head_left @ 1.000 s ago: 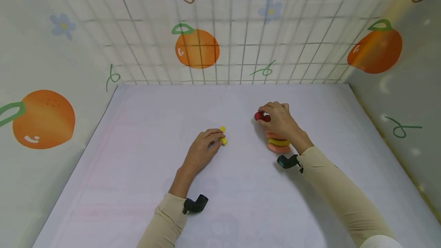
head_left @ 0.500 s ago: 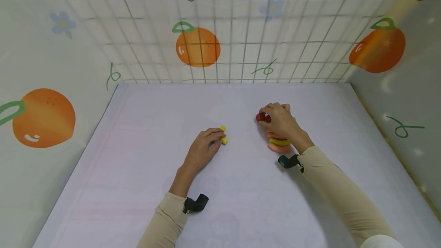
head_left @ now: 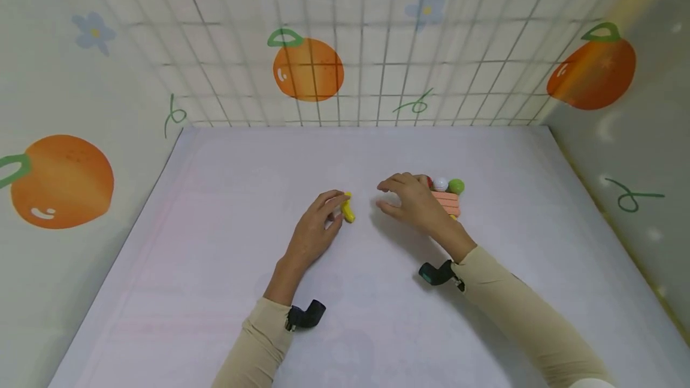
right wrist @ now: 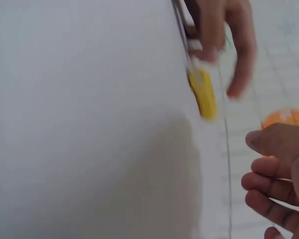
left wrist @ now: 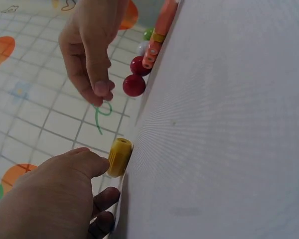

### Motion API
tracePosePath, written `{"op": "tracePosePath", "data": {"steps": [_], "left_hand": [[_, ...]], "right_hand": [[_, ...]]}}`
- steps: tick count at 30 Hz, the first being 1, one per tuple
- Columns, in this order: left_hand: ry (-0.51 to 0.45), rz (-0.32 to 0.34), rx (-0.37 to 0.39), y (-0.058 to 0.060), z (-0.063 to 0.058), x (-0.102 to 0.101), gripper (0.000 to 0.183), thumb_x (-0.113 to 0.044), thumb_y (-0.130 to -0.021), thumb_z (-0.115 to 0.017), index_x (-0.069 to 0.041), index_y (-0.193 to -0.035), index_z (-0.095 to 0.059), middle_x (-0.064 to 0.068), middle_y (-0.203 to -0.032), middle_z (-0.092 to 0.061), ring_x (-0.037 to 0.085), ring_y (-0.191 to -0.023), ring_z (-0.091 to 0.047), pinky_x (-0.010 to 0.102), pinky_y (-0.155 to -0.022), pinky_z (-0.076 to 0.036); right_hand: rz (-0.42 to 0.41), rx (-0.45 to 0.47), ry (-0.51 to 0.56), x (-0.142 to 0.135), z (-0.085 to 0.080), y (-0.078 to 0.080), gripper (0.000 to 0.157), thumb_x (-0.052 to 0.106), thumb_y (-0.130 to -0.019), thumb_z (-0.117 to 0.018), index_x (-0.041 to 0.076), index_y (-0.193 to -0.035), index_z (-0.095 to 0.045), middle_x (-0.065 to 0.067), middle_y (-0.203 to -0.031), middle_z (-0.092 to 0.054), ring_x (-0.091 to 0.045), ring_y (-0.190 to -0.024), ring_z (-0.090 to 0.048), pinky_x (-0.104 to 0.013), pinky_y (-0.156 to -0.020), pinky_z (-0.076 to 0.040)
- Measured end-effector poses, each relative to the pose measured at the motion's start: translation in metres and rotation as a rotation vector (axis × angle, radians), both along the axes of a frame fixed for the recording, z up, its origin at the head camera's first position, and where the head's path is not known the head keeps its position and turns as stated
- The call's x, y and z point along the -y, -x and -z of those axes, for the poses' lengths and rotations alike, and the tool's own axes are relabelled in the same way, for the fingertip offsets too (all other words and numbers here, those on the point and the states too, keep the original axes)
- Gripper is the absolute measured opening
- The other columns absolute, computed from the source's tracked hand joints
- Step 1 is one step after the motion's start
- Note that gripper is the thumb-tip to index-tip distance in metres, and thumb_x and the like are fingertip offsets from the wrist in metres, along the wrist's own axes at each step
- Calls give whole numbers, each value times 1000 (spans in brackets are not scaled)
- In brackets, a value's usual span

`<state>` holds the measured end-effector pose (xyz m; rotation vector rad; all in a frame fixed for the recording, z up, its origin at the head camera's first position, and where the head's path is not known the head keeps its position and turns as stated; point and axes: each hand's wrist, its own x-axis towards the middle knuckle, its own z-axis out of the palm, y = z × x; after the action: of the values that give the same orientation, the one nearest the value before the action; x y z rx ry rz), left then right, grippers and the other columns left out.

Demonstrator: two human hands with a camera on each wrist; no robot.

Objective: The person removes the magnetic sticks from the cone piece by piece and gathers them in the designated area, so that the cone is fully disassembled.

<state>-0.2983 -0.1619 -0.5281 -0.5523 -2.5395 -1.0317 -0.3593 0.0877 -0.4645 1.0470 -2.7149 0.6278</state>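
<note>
A short yellow ribbed cylinder [left wrist: 120, 157], with a small hole in its end, lies on the white table [head_left: 215, 244]. Beside it is my left hand [head_left: 315, 229], fingers loosely bent and parted around the piece; a finger seems to touch it in the left wrist view. My right hand [head_left: 412, 205] hovers to its right, fingers apart and holding nothing. Behind the right hand sit two red balls [left wrist: 134, 85], a white ball [head_left: 440, 184] and a green ball [head_left: 456, 185] in a row. Pink-orange tubes [head_left: 447, 202] lie side by side before them, partly hidden by that hand.
A white back wall with a grid [head_left: 366, 70] and printed oranges rises at the table's far edge. Side walls [head_left: 609, 154] stand left and right. A small black camera [head_left: 307, 315] is strapped to the left wrist, another [head_left: 435, 274] to the right.
My right hand has let go of the red balls and moved left and nearer, uncovering the white and green balls. The left hand's fingers have loosened around the yellow cylinder.
</note>
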Motion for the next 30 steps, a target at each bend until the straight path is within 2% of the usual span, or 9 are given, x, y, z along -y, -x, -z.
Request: {"op": "tracePosePath", "data": {"steps": [7,11,16,20,25,30], "left_hand": [[-36,-9,16,-1,0,4,40,-7,-94,-70,-12,-133,-63,-1,-135,-56,11,-88,-58,29,-78,-50],[-55,3,11,1,2,4,39,-6,-95,-68,-12,-133,-63,0,-136,-56,12,-89,-59,29,-79,-51],[-45,16,8,1,3,2,39,-7,-95,-68,-12,-133,-62,-1,-138,-53,11,-92,-60,28,-82,-52],[-21,2,26,2,0,1,42,-7,-94,-71,-15,-134,-62,-3,-138,-52,11,-93,-58,27,-81,-51],[-8,0,24,1,2,2,41,-10,-93,-72,-15,-133,-62,-3,-135,-54,13,-91,-57,29,-78,-50],[-53,-1,72,-1,4,3,45,-15,-92,-75,-16,-135,-62,-4,-133,-53,13,-90,-56,28,-76,-50]], "right_hand": [[-24,72,-32,45,16,-12,35,37,-88,-77,9,-110,-74,-2,-102,-69,-21,-98,-62,-42,-80,-38],[-8,117,-37,59,20,-14,28,29,-89,-76,8,-108,-74,-1,-102,-69,-18,-96,-61,-39,-79,-38],[11,128,-69,55,19,-16,23,16,-88,-76,9,-110,-74,-1,-105,-69,-19,-101,-61,-37,-79,-37],[1,134,-49,44,21,-14,24,14,-87,-76,10,-111,-74,-2,-108,-68,-20,-104,-61,-38,-78,-36],[-61,130,19,35,27,-11,23,13,-87,-76,10,-110,-74,-1,-109,-68,-19,-103,-60,-39,-78,-34],[-115,97,22,30,29,-12,21,15,-88,-77,11,-109,-75,-1,-107,-69,-19,-102,-61,-40,-81,-34]]}}
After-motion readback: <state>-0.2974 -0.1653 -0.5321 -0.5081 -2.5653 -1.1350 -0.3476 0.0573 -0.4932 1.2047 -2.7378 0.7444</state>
